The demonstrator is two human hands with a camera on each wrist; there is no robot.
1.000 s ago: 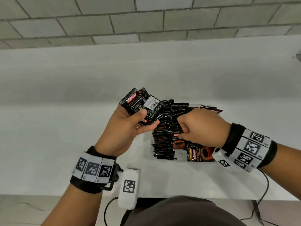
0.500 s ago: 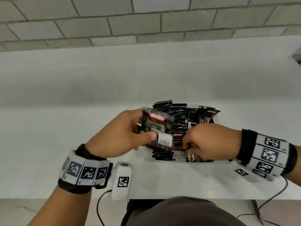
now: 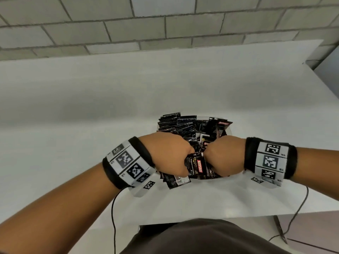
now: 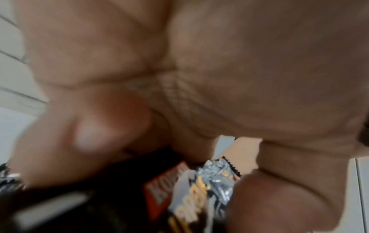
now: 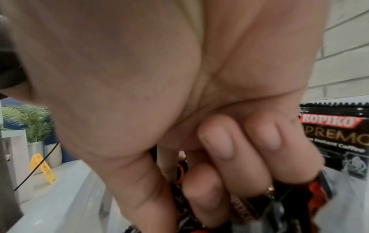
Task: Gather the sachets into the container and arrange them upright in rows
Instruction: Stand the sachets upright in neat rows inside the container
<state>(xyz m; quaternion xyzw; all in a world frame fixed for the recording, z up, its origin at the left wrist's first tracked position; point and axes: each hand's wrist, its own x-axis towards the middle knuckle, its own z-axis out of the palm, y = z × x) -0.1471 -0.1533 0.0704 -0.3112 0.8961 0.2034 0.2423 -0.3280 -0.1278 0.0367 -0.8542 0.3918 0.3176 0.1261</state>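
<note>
Hands: left hand (image 3: 169, 154), right hand (image 3: 222, 156) both clutch sachets (image 3: 195, 166) over container (image 3: 229, 129); white table (image 3: 91, 107); block wall (image 3: 165, 24).

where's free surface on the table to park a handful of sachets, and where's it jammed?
Free: the white table left of the container, the strip behind it up to the brick wall, and the near edge by the cable. Crowded: the container itself, packed with sachets, with the left hand and right hand pressed in at its front.
</note>
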